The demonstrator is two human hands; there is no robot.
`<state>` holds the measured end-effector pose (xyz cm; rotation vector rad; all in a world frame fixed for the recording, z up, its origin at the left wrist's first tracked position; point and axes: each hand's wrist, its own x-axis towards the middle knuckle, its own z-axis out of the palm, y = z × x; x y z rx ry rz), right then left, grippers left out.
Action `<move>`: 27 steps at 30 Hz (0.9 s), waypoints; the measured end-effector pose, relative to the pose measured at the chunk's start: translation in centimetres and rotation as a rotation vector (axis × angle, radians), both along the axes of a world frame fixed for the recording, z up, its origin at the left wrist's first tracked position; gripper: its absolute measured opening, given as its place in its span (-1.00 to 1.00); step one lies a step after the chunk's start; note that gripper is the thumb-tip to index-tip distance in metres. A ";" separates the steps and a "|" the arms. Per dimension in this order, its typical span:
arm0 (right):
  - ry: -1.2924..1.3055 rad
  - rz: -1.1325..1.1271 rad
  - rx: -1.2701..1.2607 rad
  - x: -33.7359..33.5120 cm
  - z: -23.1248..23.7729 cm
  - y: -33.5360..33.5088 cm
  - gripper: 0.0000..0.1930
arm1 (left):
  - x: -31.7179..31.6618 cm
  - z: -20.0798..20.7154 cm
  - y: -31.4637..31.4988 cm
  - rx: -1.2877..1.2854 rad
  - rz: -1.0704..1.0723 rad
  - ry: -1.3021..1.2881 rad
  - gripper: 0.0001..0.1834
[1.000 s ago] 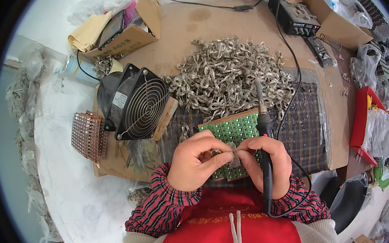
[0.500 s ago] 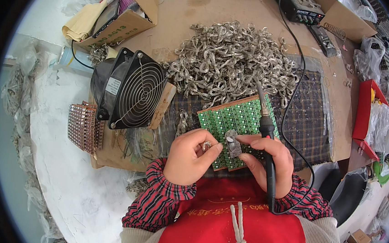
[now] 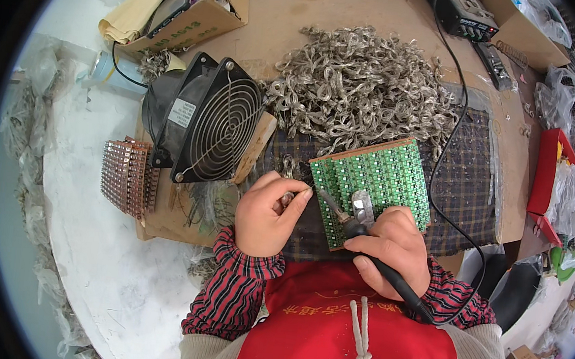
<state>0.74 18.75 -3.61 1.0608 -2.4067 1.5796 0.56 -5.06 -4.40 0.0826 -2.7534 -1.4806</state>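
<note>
My right hand [image 3: 397, 249] is wrapped round the black handle of a soldering iron [image 3: 397, 283], whose metal tip points up and left over a green circuit board panel [image 3: 390, 167]. Fingers pinched, my left hand [image 3: 264, 215] is just left of the panel and the iron's tip. Part of a silvery wire bundle [image 3: 287, 198] shows inside its curled fingers; the rest is hidden. On the panel, beside the iron and my right fingers, lies a small clear-and-silver piece [image 3: 362, 207] whose kind I cannot make out.
Behind the panel is a heap of looped silvery wire bundles [image 3: 369, 85]. A black fan [image 3: 228, 124] stands to the left, near stacked brown boards [image 3: 125, 177]. The iron's cord [image 3: 440, 164] runs along the right towards a black control box [image 3: 462, 18].
My right hand has let go of the clear-and-silver piece, now lying on the panel. The iron has swung from upright to pointing left, near my left fingertips. The whole view has shifted slightly.
</note>
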 end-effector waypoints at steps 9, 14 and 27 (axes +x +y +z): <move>-0.003 0.004 0.003 -0.4 0.2 -0.1 -0.69 | -0.2 0.0 -0.5 -0.056 -0.048 -0.013 -0.89; -0.010 -0.003 -0.049 -0.5 0.2 0.0 -0.70 | -0.3 0.1 -0.5 -0.057 -0.057 -0.019 -0.90; -0.035 0.007 -0.052 -0.6 0.1 0.0 -0.70 | -0.4 0.2 -0.7 -0.059 -0.082 -0.043 -0.91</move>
